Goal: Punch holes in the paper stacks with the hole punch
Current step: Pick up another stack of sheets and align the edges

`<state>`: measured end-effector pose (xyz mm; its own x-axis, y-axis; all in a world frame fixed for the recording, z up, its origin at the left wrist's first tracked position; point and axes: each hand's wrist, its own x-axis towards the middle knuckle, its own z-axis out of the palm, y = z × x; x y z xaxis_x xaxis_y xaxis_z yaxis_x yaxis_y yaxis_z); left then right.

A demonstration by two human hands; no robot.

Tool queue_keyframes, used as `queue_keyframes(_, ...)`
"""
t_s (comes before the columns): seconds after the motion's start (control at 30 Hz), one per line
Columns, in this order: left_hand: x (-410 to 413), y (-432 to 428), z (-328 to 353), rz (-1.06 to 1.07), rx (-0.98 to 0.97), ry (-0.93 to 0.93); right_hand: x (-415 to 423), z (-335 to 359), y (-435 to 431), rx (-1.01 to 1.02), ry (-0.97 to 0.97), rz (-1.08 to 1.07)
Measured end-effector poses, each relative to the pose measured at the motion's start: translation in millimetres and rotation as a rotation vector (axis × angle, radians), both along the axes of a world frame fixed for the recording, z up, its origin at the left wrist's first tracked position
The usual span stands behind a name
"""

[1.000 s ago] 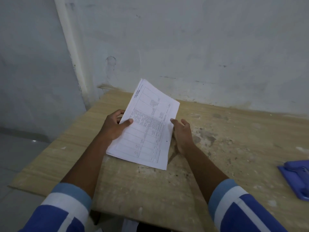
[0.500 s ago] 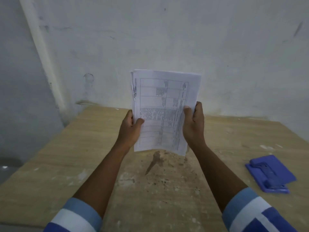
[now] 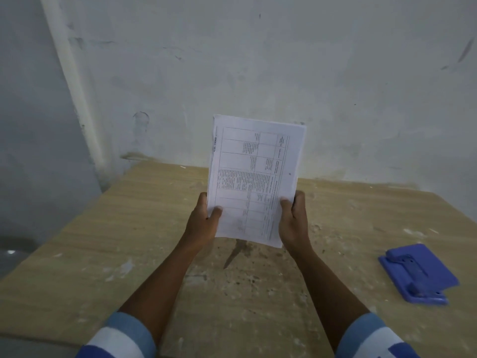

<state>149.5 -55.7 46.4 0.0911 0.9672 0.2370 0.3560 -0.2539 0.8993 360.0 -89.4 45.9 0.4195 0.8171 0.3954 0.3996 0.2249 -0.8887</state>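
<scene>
- Head view: two bare hands hold one paper stack (image 3: 254, 177) upright above a wooden table (image 3: 108, 244), in front of a pale wall (image 3: 258, 60).
- The left hand (image 3: 204, 224) is closed on the stack's left edge near the bottom corner; its thumb lies on the front sheet and the fingers are hidden behind.
- The right hand (image 3: 294, 223) is closed on the right edge at about the same height, thumb on the front and fingers wrapped behind.
- The stack sits just above centre of the picture and leans slightly, its top toward 1 o'clock. The front sheet carries a printed table with ruled lines; the text is too small to read. Sheet edges show as a thin fan along the left side.
- The bottom edge of the stack hangs clear of the table.
- The blue punch (image 3: 419, 273) lies flat on the table at 4 o'clock from the stack, well apart from both hands, with nothing touching it.
- The table is stained and speckled beneath the stack, with a dark streak at 6 o'clock from it.
- Both forearms come in from the bottom edge, with blue and white sleeves (image 3: 121, 337) at the cuffs.
</scene>
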Motion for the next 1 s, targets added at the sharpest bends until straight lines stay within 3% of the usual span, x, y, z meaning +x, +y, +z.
queue_keyframes(0.33, -22, 1, -2, 0.052, 0.064, 0.016, -19, -5, 8, -0.05, -0.021, 0.113)
queue_keyframes(0.57, -37, -2, -8, 0.098, 0.106, -0.101, -46, -2, 13, 0.13, -0.012, 0.076)
queue_keyframes(0.73, -42, -4, -24, 0.067, 0.034, -0.075, -43, -21, 13, 0.032, -0.025, 0.149)
queue_keyframes(1.0, -37, -8, -19, 0.09, 0.146, -0.104, -40, -21, 8, 0.075, 0.098, 0.123)
